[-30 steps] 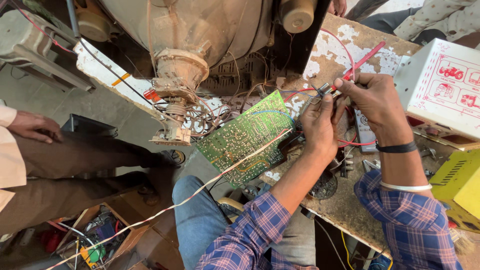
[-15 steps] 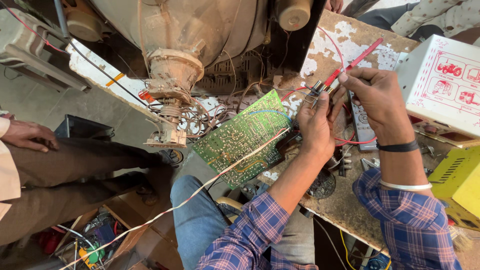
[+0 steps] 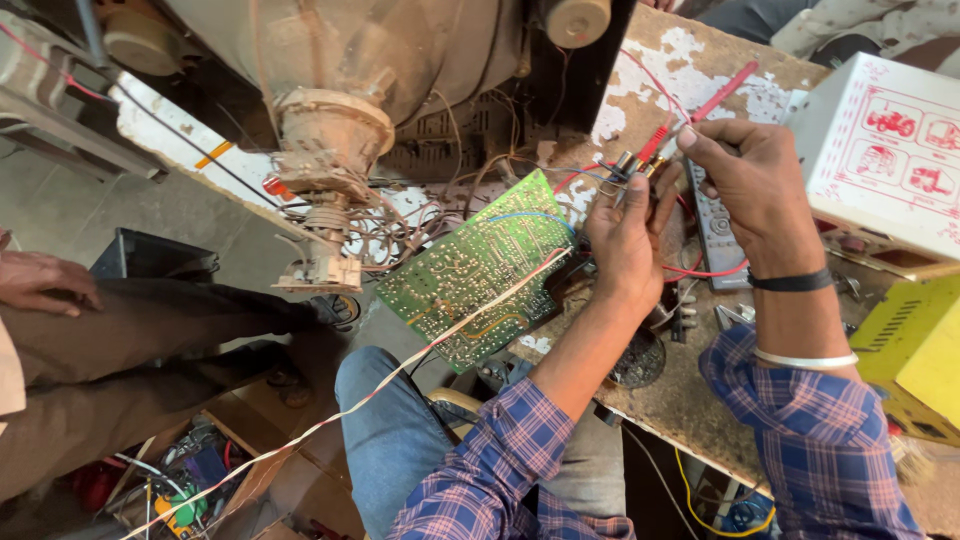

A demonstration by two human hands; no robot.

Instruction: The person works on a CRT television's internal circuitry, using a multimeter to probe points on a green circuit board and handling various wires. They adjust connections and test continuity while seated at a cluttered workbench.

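Right hand [image 3: 745, 185] grip pinches a red probe [image 3: 700, 115]; left hand [image 3: 625, 235] clamps small components [image 3: 628, 165], mostly hidden.

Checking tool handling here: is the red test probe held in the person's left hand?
No, the red test probe is pinched in the right hand, while the left hand holds a small metal component.
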